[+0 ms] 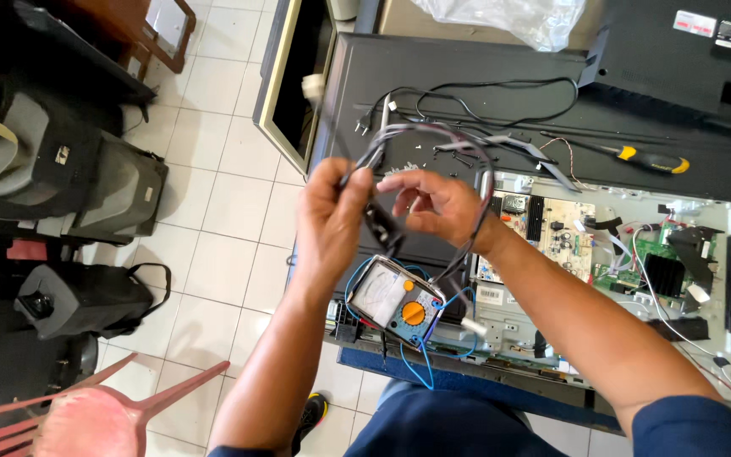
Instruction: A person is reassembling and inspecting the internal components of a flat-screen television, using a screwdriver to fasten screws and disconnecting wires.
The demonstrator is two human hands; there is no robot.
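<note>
White floor tiles (230, 195) surround a workbench where a flat-screen television (467, 76) lies face down with its rear cover off, exposing a pale power board (556, 233) and a green circuit board (649, 254). Seen from above, a person in dark blue sleeves holds a bundle of dark cables (433, 135) raised over the bench edge. The left hand (332, 220) is closed around one side of the bundle, thumb and fingers pinching the wires near a small black plug; the right hand (433, 203) has its fingers half curled, pinching the loop from the other side. An analogue multimeter (395, 303) with an orange dial rests just below the hands on the television's edge, its blue leads (partly tangled beneath it) trailing downward. A yellow-handled screwdriver (649, 158) lies well apart on the black rear panel. Handling the bundle well seems to call for keeping each loop separate and the plug ends visible, without tugging the wires. Dark bags (95, 182) and a pink plastic chair (95, 415) sit on the floor to the left.
</note>
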